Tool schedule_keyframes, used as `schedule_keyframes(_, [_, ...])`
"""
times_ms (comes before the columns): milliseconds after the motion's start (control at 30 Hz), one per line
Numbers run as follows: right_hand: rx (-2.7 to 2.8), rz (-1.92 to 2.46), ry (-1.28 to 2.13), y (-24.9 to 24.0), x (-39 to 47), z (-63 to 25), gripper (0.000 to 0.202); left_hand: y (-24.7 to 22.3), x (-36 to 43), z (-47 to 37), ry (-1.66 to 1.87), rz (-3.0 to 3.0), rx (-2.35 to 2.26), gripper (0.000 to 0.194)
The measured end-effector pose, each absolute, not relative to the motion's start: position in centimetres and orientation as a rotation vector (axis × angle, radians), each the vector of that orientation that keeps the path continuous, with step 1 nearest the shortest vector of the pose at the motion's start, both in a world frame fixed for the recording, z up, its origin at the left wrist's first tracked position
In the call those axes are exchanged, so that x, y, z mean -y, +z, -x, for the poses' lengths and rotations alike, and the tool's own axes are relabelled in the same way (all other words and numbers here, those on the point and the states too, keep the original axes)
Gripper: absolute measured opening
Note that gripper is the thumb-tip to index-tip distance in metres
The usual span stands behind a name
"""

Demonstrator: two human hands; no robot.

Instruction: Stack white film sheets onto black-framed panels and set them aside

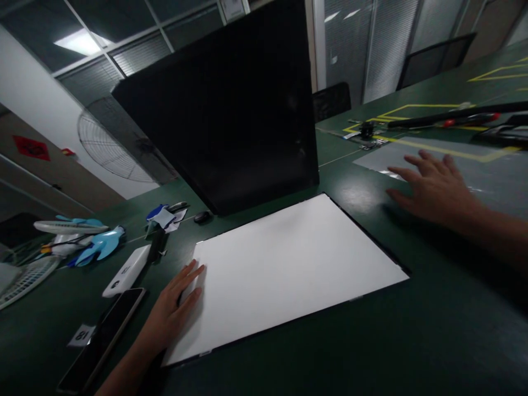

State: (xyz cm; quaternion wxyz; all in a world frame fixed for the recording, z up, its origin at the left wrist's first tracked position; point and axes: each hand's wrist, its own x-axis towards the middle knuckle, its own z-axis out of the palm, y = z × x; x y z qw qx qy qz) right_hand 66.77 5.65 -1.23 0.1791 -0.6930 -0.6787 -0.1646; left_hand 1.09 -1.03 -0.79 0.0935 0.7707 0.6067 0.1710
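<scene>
A flat white rectangular panel [289, 264] with a thin dark edge lies on the dark green table [330, 346]. At its left end rests my left hand [175, 302], fingers stretched out and lying over the border. My right hand [437, 184] is off to the right, apart from the white panel, with its fingers spread and nothing in them. Beyond and partly beneath that hand is a translucent sheet [490, 184]; I cannot tell whether the fingers touch it. Behind the white panel a large black panel [247, 110] stands tilted.
Left of my left hand lie a phone [103, 341], a white box-like device [127, 272] and a numbered paper tag [81, 335]. Blue fan blades [99, 246] and fan grilles [28, 280] sit farther left. A computer mouse [202, 217] is near the black panel; a long black bar [449, 116] lies at right.
</scene>
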Motion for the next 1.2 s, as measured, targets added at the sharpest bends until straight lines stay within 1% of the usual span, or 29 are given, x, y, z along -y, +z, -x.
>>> schedule_keyframes(67, [1.713, 2.275, -0.396, -2.2, -6.4, -68.4, 0.079, -1.0, 0.9, -0.9, 0.51, -2.262, -1.84, 0.064])
schedule_keyframes(133, [1.56, 2.503, -0.21, -2.5, -6.4, -69.0, 0.089, -1.4, 0.7, -0.6, 0.52, -2.26, -1.852, 0.066])
schedule_keyframes(200, [1.513, 2.604, -0.045, -2.1, -5.9, -68.9, 0.094, -1.6, 0.5, -0.3, 0.529, -2.274, -1.859, 0.065])
schedule_keyframes(233, [1.532, 2.615, -0.01, -1.7, -5.6, -68.7, 0.093, -1.7, 0.4, -0.2, 0.537, -2.288, -1.853, 0.064])
schedule_keyframes(433, [1.753, 2.527, -0.165, 0.2, -4.2, -68.4, 0.069, -2.2, -0.1, 0.3, 0.587, -2.394, -1.809, 0.057])
schedule_keyframes(633, [1.872, 2.509, -0.213, 0.6, -4.2, -68.3, 0.057, -2.4, 0.1, 0.3, 0.547, -2.374, -1.823, 0.06])
schedule_keyframes(767, [1.874, 2.501, -0.248, 0.8, -4.1, -68.0, 0.054, -2.1, 0.6, -0.3, 0.547, -2.351, -1.828, 0.062])
schedule_keyframes(867, [1.728, 2.507, -0.212, 1.1, -3.9, -68.3, 0.055, -1.8, 0.8, -0.7, 0.539, -2.335, -1.835, 0.064])
schedule_keyframes(967, [1.633, 2.416, -0.214, 1.6, -3.5, -68.2, 0.055, -1.4, 1.0, -1.1, 0.526, -2.312, -1.839, 0.066])
schedule_keyframes(1067, [1.608, 2.312, -0.298, 2.6, -2.5, -66.2, 0.058, -1.0, 1.2, -1.5, 0.501, -2.312, -1.825, 0.067])
schedule_keyframes(1200, [1.733, 2.099, -0.521, 3.8, -0.2, -61.4, 0.063, -0.7, 1.4, -1.8, 0.481, -2.33, -1.808, 0.063])
